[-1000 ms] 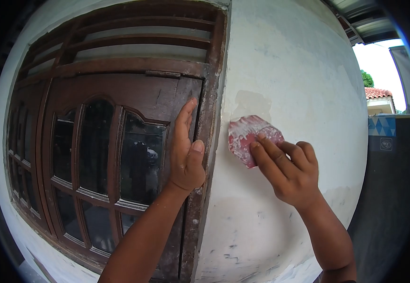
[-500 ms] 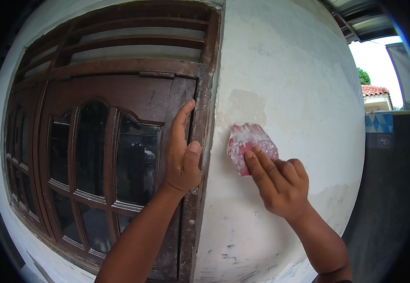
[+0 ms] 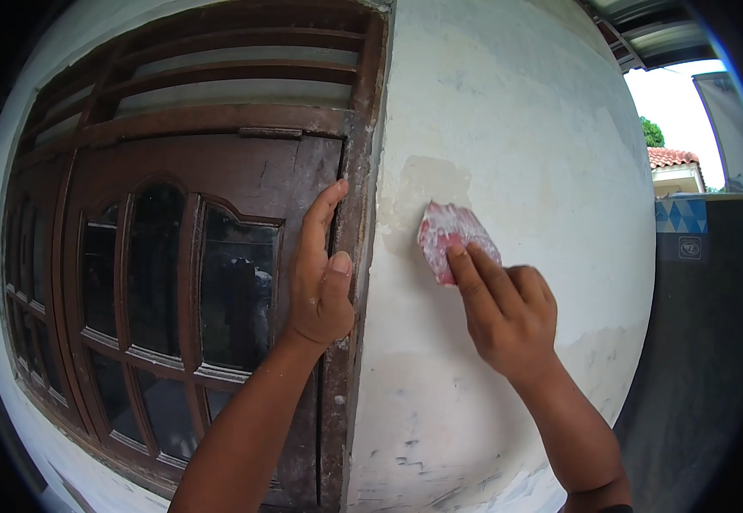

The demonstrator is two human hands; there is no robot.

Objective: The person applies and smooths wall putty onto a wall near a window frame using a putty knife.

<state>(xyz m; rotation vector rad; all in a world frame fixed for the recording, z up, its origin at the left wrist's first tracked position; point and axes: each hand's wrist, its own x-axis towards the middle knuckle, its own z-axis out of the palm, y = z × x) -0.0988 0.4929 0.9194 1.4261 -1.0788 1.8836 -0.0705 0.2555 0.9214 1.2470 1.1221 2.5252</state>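
A flat red putty spreader point(image 3: 455, 227), smeared with white paste, lies close against the pale wall point(image 3: 508, 128). My right hand point(image 3: 510, 318) grips its lower edge, with two fingers stretched along the near face and the thumb out of sight behind. Just up and left of the spreader, a beige-grey patch point(image 3: 434, 181) marks the wall. My left hand point(image 3: 322, 286) is held upright against the brown wooden frame point(image 3: 361, 197), fingers extended, thumb apart, nothing in it.
Left of the frame is a wooden window or door panel point(image 3: 217, 171) with dark glass panes and slats above. Dark scuffs point(image 3: 410, 453) show low on the wall. A dark surface with a blue-patterned strip point(image 3: 681, 216) stands beyond the wall's right edge, below a metal roof point(image 3: 666, 38).
My right hand and the spreader have moved slightly up along the wall. My left hand keeps its place on the frame, while the whole view has shifted a little.
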